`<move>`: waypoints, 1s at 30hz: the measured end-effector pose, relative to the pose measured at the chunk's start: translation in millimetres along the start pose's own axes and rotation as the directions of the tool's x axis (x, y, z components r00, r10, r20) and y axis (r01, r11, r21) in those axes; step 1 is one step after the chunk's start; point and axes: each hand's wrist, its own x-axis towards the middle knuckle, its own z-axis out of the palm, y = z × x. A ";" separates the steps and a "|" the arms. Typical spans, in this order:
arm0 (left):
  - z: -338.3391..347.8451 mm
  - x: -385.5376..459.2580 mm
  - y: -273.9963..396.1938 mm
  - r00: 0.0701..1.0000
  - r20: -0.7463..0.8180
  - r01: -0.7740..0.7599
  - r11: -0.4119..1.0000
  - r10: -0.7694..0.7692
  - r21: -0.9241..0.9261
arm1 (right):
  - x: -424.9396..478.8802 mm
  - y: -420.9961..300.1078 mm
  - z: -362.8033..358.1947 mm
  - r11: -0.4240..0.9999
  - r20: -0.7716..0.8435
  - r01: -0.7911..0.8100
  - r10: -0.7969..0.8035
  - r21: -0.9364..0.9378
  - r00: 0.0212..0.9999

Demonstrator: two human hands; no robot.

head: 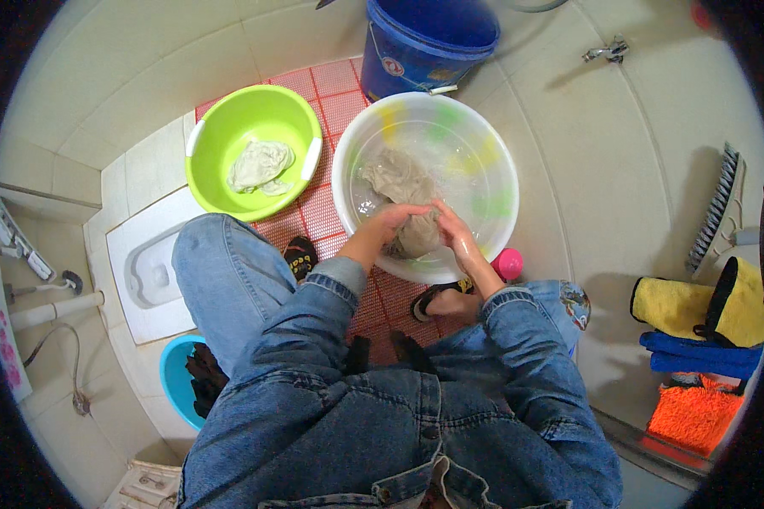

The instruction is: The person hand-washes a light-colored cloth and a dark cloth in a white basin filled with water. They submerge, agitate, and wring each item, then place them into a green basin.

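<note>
A wet greyish-beige cloth (404, 177) lies bunched in a large whitish plastic basin (504, 216), which holds shallow water. My left hand (395, 219) grips the cloth's near end from the left, its fingers reaching over the top. From the right, my right hand (453, 229) holds the same bunched end, and the fingertips of both hands nearly meet. The far part of the cloth spreads away from my hands towards the middle of the basin. In a lime-green basin (213, 162) to the left, a crumpled off-white cloth (260, 167) rests on the bottom.
A blue bucket (388, 76) stands behind the whitish basin. A white squat toilet (156, 273) is at left, near a turquoise basin (173, 382) with dark cloth. A pink container (508, 263) sits beside the whitish basin. On the right wall are a tap (608, 51), brush (716, 210) and folded towels (672, 305).
</note>
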 end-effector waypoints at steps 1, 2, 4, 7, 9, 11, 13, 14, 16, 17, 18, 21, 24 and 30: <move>-10.2 2.4 0.6 0.998 -0.009 -0.057 0.998 0.058 0.024 | 0.0 -1.8 -3.5 0.989 0.019 -0.095 0.093 0.110 0.995; -18.0 6.2 0.8 0.993 -0.017 -0.115 0.992 0.116 0.049 | 0.8 -3.7 -7.1 0.958 0.050 -0.189 0.183 0.215 0.982; -6.3 -4.6 11.2 0.957 -0.122 -0.178 0.862 0.264 0.475 | 6.3 11.7 -16.7 0.885 0.144 -0.348 0.319 0.308 0.937; 3.3 -7.4 14.0 0.873 -0.112 -0.103 0.404 0.474 0.909 | 14.6 22.1 -21.2 0.823 0.115 -0.451 0.440 0.344 0.891; 9.6 -7.7 9.1 0.884 -0.065 -0.019 0.175 0.464 0.984 | 23.6 36.5 -31.9 0.801 0.056 -0.469 0.485 0.372 0.872; 29.8 -22.3 8.8 0.945 -0.029 -0.002 0.094 0.326 0.996 | 39.6 74.2 -58.2 0.769 0.003 -0.471 0.521 0.432 0.853; 49.1 -48.9 7.1 0.950 0.046 -0.037 -0.035 0.309 0.999 | 51.6 76.4 -48.1 0.714 0.049 -0.378 0.435 0.590 0.899; 48.4 -47.7 1.2 0.956 0.076 -0.046 -0.112 0.284 0.993 | 53.3 65.7 -38.0 0.703 0.077 -0.359 0.399 0.614 0.914; 54.2 -47.4 0.4 0.986 0.094 -0.051 -0.284 0.140 0.958 | 62.0 56.1 -33.6 0.757 0.038 -0.311 0.355 0.574 0.934; 51.7 -42.9 -0.2 0.972 0.118 -0.062 -0.266 0.201 0.962 | 73.2 55.2 -38.3 0.816 -0.016 -0.291 0.344 0.499 0.939; 47.4 -37.2 -4.0 0.957 0.141 -0.077 -0.248 0.252 0.966 | 81.0 56.5 -41.1 0.863 -0.073 -0.274 0.334 0.424 0.940; 32.5 -23.7 -2.9 0.862 0.262 -0.184 -0.213 0.435 0.960 | 95.8 13.6 -38.7 0.949 -0.324 0.041 0.066 0.312 0.944; 29.2 -7.5 2.4 0.849 0.158 -0.156 -0.046 0.505 0.987 | 109.6 0.8 -50.3 0.961 -0.379 0.167 -0.074 0.220 0.923; -18.0 45.2 -40.8 0.670 -0.332 -0.019 0.462 0.665 0.887 | 169.2 88.8 -117.9 0.751 -0.491 -0.425 0.155 -0.505 0.857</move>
